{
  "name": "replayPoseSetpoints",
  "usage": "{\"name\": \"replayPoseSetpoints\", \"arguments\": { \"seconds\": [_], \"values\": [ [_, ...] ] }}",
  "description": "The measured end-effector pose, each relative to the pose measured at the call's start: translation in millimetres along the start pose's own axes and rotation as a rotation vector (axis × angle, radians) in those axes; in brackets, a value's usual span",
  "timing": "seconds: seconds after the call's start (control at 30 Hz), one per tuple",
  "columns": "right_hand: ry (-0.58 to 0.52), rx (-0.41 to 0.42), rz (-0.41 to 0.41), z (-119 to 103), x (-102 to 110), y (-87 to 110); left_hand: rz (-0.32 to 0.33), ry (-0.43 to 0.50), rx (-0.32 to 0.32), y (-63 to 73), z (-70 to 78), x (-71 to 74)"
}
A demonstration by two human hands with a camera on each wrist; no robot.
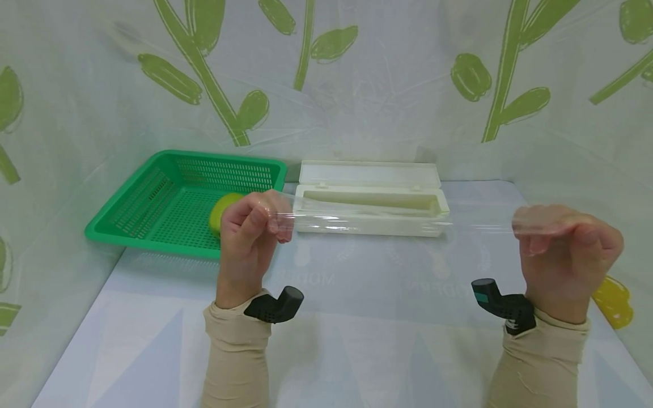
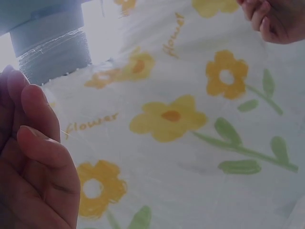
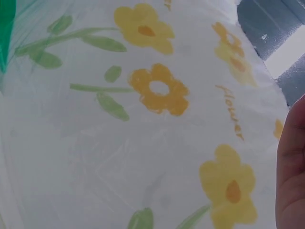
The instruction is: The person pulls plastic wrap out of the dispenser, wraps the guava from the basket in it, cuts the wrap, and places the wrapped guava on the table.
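A clear sheet of plastic wrap (image 1: 479,218) is stretched between both raised hands in the head view. My left hand (image 1: 250,226) pinches its left end, and my right hand (image 1: 571,243) pinches the right end with the fingers bent over. Through the film, a long white box (image 1: 369,175) shows behind, its lid tipped back. In the left wrist view the curled fingers of my left hand (image 2: 43,171) are at the left edge. Only a strip of my right hand (image 3: 291,176) enters the right wrist view, so its grip is hidden there.
At the back left stands a green basket (image 1: 153,245) with a yellow-green round fruit (image 1: 218,214) in it, partly hidden by the left hand. A pale patterned cloth covers the table (image 1: 138,351). Curtains (image 1: 388,73) with printed leaves hang around the back and sides.
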State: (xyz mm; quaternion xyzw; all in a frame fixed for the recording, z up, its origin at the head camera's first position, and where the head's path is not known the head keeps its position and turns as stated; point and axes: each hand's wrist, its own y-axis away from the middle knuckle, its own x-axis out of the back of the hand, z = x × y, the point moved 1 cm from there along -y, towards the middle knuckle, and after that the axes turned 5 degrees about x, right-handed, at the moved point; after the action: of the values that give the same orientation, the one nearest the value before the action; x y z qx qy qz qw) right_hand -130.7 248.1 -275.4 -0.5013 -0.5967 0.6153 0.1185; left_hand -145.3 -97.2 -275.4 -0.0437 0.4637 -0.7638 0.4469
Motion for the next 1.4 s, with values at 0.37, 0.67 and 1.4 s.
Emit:
{"name": "replayPoseSetpoints", "arguments": {
  "seconds": [0.37, 0.67, 1.4],
  "values": [
    [-0.017, -0.02, -0.001, -3, -2, -0.3, -0.012, 0.01, 0.025, 0.3, 5.4, -5.2],
    [-0.004, -0.084, -0.018, -9, -2, -0.4, -0.021, -0.102, 0.147, 8.7, 9.9, -2.2],
    [0.114, -0.481, -0.421, -38, 4, 46.9, -0.29, -0.428, 0.785, 68.8, 31.4, 9.4]
  ]
}}
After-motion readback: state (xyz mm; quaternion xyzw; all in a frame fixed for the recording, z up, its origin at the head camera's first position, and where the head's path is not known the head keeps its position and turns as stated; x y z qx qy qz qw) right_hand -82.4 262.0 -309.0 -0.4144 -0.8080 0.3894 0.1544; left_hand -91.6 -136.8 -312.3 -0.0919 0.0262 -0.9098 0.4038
